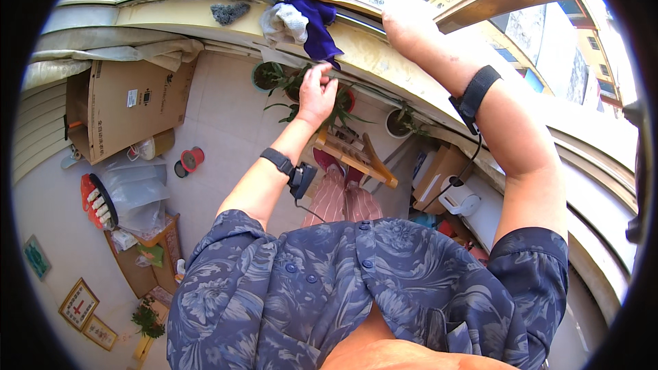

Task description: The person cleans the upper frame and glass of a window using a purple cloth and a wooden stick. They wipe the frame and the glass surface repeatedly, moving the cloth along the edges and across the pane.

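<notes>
My left hand (317, 93) is just below the hanging end of a purple cloth (321, 31), its fingers loosely bent and apart, holding nothing. The purple cloth drapes over the window ledge (169, 19) beside a crumpled greyish-white cloth (284, 24). Further left on that ledge rests a dark grey scouring pad (229, 13). My right arm reaches up to the open window, and the visible part of my right hand (403, 23) is at the lower window frame. Strong glare washes it out, so its fingers and anything in them cannot be made out.
Potted plants (293, 85) stand under the ledge. A wooden stool (357, 154) is by my feet. A big cardboard box (141, 105), a red pot (193, 159) and a plastic-wrapped bundle (136, 192) are to the left. A white kettle (460, 198) stands right, near the window track.
</notes>
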### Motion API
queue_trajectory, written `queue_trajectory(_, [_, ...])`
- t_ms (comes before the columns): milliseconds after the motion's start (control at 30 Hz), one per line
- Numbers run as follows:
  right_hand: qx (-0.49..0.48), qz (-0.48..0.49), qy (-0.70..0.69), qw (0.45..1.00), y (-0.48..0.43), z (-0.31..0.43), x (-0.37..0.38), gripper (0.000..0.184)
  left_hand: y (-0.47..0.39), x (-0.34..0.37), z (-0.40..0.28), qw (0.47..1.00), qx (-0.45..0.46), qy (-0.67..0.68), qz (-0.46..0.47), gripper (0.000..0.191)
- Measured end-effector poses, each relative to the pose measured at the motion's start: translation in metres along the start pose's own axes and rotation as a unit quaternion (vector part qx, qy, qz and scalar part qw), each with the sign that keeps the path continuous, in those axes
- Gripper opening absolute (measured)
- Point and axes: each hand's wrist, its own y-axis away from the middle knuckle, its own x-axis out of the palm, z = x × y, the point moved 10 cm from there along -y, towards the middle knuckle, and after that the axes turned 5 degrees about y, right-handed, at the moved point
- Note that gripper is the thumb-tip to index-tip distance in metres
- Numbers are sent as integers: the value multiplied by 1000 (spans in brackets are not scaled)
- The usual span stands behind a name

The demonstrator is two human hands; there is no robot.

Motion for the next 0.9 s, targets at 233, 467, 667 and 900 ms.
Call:
queue_trajectory(233, [-27,152,8,988,11,18,23,34,-102,33,-25,915,-218,334,-61,41])
queue_trajectory(467, [155,271,-754,578,75,18,3,55,-140,48,-26,850,-322,413,-61,19])
queue_trajectory(667, [122,221,-940,228,93,51,1,52,-136,35,-32,880,-375,290,-19,18])
queue_trajectory(900, [215,180,-930,237,149,1,-6,15,-98,104,-45,834,-407,374,6,13])
